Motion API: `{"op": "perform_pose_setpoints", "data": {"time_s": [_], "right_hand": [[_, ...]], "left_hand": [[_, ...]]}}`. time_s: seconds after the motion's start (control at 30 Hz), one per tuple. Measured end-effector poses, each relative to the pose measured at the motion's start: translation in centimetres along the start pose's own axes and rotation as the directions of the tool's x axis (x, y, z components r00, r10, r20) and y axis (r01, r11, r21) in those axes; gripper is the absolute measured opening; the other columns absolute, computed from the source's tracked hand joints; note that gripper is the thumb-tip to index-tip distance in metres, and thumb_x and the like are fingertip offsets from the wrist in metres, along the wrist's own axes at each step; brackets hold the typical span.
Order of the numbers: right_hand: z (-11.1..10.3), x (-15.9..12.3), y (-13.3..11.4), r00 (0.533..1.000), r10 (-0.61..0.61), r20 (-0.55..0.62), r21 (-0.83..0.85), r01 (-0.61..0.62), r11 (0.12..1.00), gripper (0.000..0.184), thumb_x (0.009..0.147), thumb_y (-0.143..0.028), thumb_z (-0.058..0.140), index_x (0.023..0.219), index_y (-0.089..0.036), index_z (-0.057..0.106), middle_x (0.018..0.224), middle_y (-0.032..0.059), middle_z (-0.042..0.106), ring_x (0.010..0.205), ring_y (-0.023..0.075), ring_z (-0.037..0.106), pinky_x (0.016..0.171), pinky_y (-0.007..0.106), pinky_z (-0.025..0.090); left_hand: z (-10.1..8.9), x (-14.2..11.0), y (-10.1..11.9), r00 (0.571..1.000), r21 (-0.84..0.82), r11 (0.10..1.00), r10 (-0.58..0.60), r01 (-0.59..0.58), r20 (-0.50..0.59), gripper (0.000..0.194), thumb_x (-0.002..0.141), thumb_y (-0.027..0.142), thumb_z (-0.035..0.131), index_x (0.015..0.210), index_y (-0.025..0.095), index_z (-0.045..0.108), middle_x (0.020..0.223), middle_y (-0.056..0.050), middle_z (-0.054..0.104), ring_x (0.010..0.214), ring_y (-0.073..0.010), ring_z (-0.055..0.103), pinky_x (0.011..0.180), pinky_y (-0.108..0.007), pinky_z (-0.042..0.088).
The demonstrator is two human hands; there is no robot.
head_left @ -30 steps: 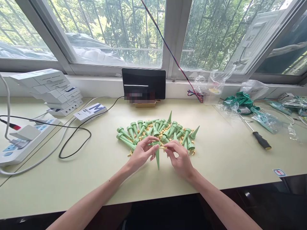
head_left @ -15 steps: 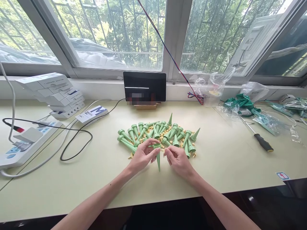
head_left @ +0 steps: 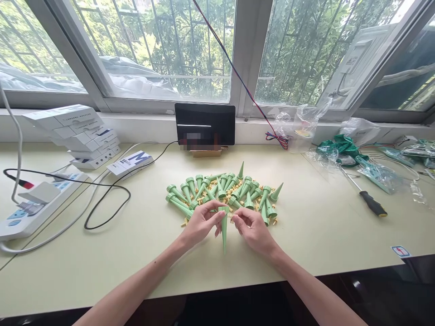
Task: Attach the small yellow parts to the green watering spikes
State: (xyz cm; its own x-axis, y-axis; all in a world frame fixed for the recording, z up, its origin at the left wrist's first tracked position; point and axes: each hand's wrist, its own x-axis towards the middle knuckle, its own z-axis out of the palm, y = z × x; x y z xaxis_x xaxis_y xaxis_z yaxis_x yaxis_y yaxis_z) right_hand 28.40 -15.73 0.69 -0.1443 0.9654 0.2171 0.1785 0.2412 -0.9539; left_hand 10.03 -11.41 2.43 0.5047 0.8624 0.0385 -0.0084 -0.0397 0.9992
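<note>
My left hand point(head_left: 203, 222) pinches a green plastic spike point(head_left: 224, 233) by its wide capped end, with the pointed tip hanging down. Close beside it on the right, my right hand point(head_left: 251, 227) is closed, thumb against fingers, near the spike's cap. Something small and pale seems to be at its fingertips, but I cannot make out what. Just beyond both hands lies a pile of similar green spikes point(head_left: 190, 183), with several small yellow plugs point(head_left: 275, 222) scattered among them. Part of the pile is hidden behind my hands.
A dark tablet point(head_left: 205, 124) leans on a stand by the window. At left are stacked white boxes point(head_left: 81, 133), a flat box point(head_left: 131, 164), a power strip point(head_left: 44, 199) and loose cables. A screwdriver point(head_left: 373, 203) and plastic-wrapped items point(head_left: 374, 172) lie at right.
The spike in my left hand has tilted, so its open top no longer faces me and its tip points lower. My right hand has barely moved.
</note>
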Motion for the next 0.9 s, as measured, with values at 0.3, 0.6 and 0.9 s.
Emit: {"op": "perform_pose_setpoints", "data": {"time_s": [0.3, 0.6, 0.9], "right_hand": [[0.0, 0.0, 0.7, 1.0, -0.01, 0.029, -0.068, 0.012, 0.998, 0.046, 0.099, -0.046, 0.044, 0.064, -0.018, 0.052, 0.051, -0.0033, 0.043, 0.045, 0.0091, 0.035, 0.043, 0.023, 0.028], [0.0, -0.1, 0.1, 0.998, -0.067, 0.015, -0.088, 0.068, 0.994, 0.032, 0.097, -0.04, 0.05, 0.077, -0.017, 0.06, 0.069, 0.0015, 0.055, 0.059, 0.0124, 0.048, 0.052, 0.024, 0.038], [-0.2, 0.0, 0.5, 0.997, -0.023, 0.076, -0.073, 0.029, 0.997, 0.045, 0.1, -0.042, 0.043, 0.062, -0.018, 0.049, 0.053, -0.0029, 0.042, 0.048, 0.0097, 0.036, 0.048, 0.024, 0.03]], "left_hand": [[0.0, -0.2, -0.4, 0.999, 0.057, 0.997, 0.052, -0.052, 0.006, 0.03, 0.089, 0.039, 0.064, 0.107, 0.016, 0.062, 0.057, 0.004, 0.056, 0.047, -0.0113, 0.056, 0.05, -0.024, 0.046], [0.0, -0.2, -0.2, 0.999, 0.068, 0.996, 0.05, -0.05, -0.001, 0.029, 0.089, 0.041, 0.063, 0.103, 0.016, 0.063, 0.056, 0.003, 0.056, 0.046, -0.0118, 0.056, 0.048, -0.024, 0.046], [-0.1, -0.6, -1.2, 0.973, 0.297, 0.928, 0.232, -0.224, 0.009, 0.022, 0.092, 0.032, 0.06, 0.108, 0.018, 0.064, 0.075, 0.0, 0.057, 0.053, -0.0099, 0.055, 0.054, -0.024, 0.049]]}}
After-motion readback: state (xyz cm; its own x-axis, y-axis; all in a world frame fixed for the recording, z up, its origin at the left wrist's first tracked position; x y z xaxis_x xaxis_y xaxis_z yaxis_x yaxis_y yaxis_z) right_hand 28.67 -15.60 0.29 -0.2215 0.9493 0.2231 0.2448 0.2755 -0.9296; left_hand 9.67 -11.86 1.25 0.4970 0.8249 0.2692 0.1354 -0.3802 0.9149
